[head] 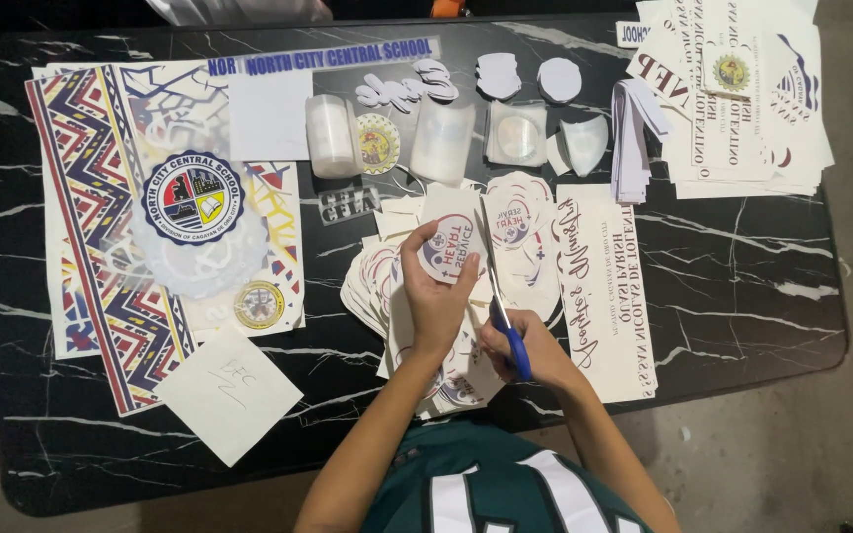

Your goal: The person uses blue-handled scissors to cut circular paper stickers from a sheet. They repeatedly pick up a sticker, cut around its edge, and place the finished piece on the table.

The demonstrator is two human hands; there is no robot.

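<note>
At centre of the counter [742,296] I am watching the left hand [436,296] pinching a round printed sticker sheet [449,247] while the right hand [530,345], clamped on blue-handled scissors [505,321], is trimming its three o'clock edge. Several cut rounds [525,77] are lying at twelve o'clock; by my judgement, a fanned stack of uncut prints [372,281] under the hands is waiting.

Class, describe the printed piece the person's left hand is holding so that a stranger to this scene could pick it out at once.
Start at the black marble-patterned table and find the heap of printed cut-outs at its middle. The left hand lifts one round badge print above the heap. Unlike its neighbours, it meets the blue-handled scissors.
</note>
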